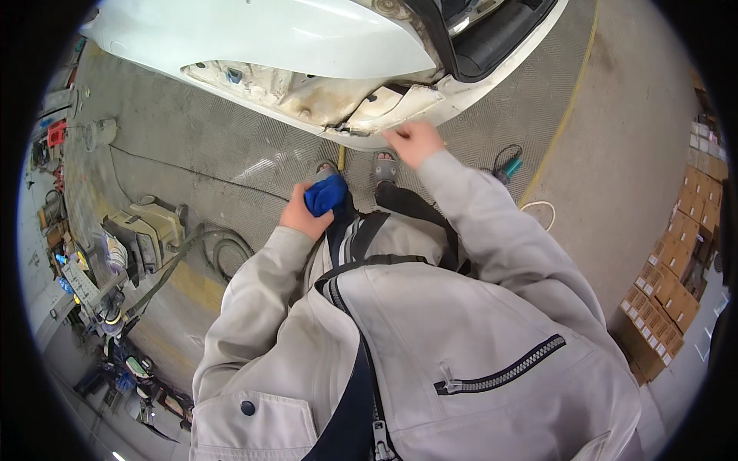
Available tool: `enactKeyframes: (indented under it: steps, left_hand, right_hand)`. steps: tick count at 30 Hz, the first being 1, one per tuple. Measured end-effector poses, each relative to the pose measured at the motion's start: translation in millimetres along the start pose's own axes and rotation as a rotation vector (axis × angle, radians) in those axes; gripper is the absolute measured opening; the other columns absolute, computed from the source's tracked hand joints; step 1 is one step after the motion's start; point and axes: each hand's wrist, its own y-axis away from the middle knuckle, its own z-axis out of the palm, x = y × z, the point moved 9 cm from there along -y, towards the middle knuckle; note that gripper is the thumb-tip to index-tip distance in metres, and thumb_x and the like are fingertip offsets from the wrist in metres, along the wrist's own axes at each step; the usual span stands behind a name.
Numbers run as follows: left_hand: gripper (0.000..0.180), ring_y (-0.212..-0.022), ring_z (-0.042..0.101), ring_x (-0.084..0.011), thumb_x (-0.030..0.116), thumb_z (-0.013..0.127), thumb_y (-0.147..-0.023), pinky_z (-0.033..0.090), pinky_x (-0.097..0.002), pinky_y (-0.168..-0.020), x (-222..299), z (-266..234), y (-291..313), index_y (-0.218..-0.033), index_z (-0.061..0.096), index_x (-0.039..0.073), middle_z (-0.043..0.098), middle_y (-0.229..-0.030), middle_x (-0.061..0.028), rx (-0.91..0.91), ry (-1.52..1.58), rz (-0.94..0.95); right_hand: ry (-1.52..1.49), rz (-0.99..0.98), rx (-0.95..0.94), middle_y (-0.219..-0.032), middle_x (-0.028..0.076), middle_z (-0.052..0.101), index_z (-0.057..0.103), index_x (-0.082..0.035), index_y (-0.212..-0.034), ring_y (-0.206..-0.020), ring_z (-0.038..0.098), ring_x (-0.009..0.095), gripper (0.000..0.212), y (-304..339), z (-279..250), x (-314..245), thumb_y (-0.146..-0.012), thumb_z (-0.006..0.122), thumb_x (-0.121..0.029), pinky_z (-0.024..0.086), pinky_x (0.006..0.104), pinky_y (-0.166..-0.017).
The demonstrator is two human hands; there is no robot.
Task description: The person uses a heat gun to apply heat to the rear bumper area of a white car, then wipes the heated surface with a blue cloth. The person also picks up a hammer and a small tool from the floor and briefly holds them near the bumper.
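Head view shows the left hand [301, 217] clamped on a blue cloth [326, 194] at waist height; the right hand [413, 141] — fingers loosely apart — touches the white car panel [261, 34]'s rusty, ragged lower edge [384, 107], which could nick bare skin.

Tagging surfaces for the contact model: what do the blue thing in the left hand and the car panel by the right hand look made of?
Blue wad in the left hand: soft cloth, probably; it bunches in folds, matte.
Car panel by the right hand: glossy white painted body outside, bright highlights. Its exposed lower part looks dull and brown-stained; rust, dirt or filler, unclear.
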Motion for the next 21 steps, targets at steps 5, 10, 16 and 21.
enactKeyframes:
  steps: [5, 10, 16, 21]
  left_hand:
    - [0.065, -0.106, 0.067, -0.0267, 0.018, 0.088, -0.077, 0.054, -0.0392, -0.096, 0, 22, 4, -0.13, 0.052, 0.004, 0.067, -0.113, -0.0153, 0.021, 0.297, 0.069]
    - [0.066, -0.111, 0.061, -0.0175, 0.012, 0.09, -0.079, 0.051, -0.0355, -0.1, 88, 22, 25, -0.132, 0.052, 0.004, 0.063, -0.122, -0.0097, -0.12, 0.527, 0.3]
    - [0.069, -0.115, 0.062, -0.0175, 0.003, 0.089, -0.078, 0.05, -0.0354, -0.102, 185, -88, 63, -0.134, 0.049, 0.001, 0.063, -0.124, -0.0104, -0.081, 0.7, 0.605]
    - [0.076, -0.116, 0.064, -0.0236, -0.001, 0.083, -0.079, 0.051, -0.04, -0.106, 235, -238, 81, -0.143, 0.042, 0.0, 0.061, -0.129, -0.0147, 0.292, 0.887, 0.998]
  right_hand:
    - [-0.169, 0.026, -0.177, -0.095, 0.017, 0.078, 0.077, -0.005, -0.109, -0.082, 0.075, 0.031, 0.041, 67, 40, 52, -0.089, 0.082, -0.041, 0.059, 0.0426, -0.08]
    - [-0.418, -0.397, -0.213, -0.147, 0.019, 0.055, 0.037, -0.01, -0.161, -0.126, 0.061, 0.03, 0.1, 112, 47, -12, -0.08, 0.093, -0.029, 0.052, 0.0408, -0.104]
    - [-0.659, -0.474, 0.166, -0.152, 0.014, 0.051, 0.039, -0.006, -0.159, -0.12, 0.061, 0.023, 0.087, 169, -35, -50, -0.084, 0.081, -0.012, 0.052, 0.0379, -0.097]
    - [-0.671, -0.329, 0.459, -0.138, 0.01, 0.059, 0.045, -0.004, -0.153, -0.102, 0.065, 0.014, 0.059, 217, -72, -45, -0.099, 0.068, -0.006, 0.052, 0.0296, -0.086]
